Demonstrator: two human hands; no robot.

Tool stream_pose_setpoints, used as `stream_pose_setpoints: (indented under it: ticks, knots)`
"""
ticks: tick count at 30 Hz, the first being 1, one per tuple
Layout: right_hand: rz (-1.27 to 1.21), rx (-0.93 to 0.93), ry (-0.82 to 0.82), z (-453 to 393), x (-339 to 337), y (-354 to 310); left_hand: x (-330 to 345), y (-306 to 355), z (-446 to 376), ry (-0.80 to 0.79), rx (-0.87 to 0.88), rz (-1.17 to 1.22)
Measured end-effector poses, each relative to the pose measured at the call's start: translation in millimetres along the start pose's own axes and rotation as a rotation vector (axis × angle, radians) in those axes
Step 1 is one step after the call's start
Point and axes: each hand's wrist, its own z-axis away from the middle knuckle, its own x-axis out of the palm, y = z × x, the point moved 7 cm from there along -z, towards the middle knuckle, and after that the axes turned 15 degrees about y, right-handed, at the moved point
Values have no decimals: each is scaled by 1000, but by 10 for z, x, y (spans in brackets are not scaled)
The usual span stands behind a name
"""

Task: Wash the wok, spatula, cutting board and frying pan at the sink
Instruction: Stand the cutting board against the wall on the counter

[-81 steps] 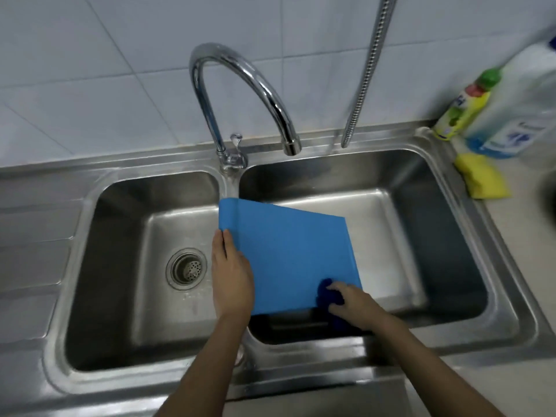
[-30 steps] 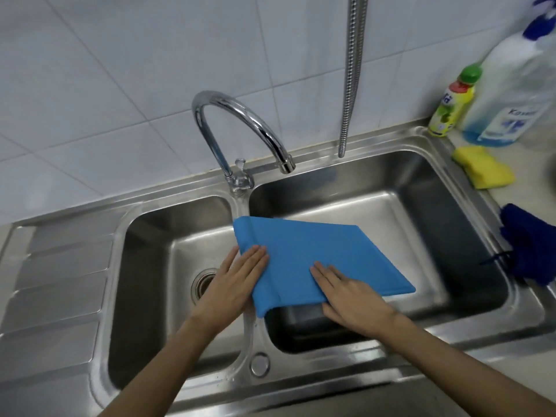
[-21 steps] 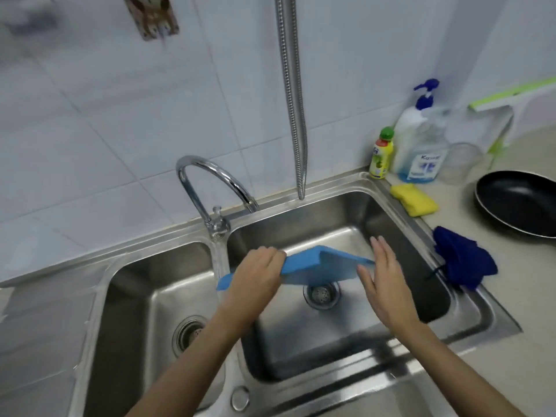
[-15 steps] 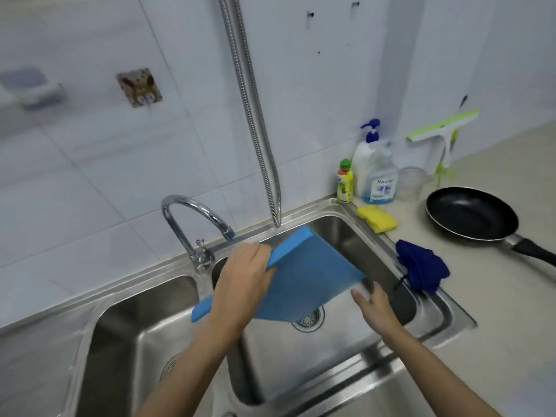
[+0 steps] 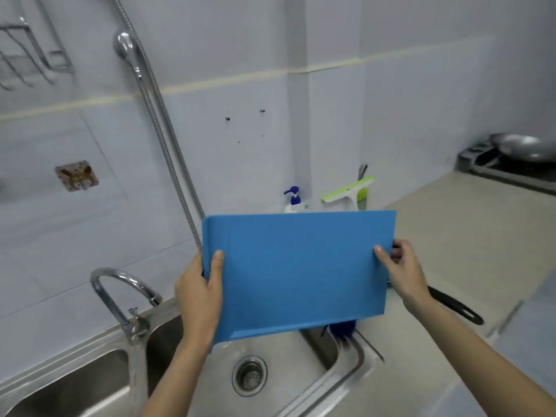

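Blue cutting board (image 5: 301,272), black pan handle (image 5: 454,305), green-white squeegee (image 5: 349,192).

beige counter (image 5: 445,236) (squeegee (image 5: 349,192), wok (image 5: 525,150))

Blue board (image 5: 301,272), rectangular, held upright above the sink's (image 5: 301,371) right basin, broad face toward the camera, gripped at both short edges. Black pan handle (image 5: 454,305) sticking out from behind the board, lying on the worktop (image 5: 451,236). Grey wok (image 5: 526,147) far right on the stove (image 5: 511,170), well apart.
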Motion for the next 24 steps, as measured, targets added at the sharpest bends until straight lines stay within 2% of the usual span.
stream_pose_setpoints:
  ticks: [4,11,14,19,24]
  knots:
    - [95,-51,146,-497,-1143,50,872,397,508,-131,-5,61]
    - [336,-116,311,-1475,-3667,267,2778,1910,1830,-292,-20,251]
    - [344,-118,363,-1830,-4527,423,3527,2440,2374,-403,-53,299]
    - [341,-105,461,-2307,-5495,793,4575,3145,3023,-543,17,271]
    - [369,-90,544,-3075,-5933,1157,5687,3580,3328,-766,164,152]
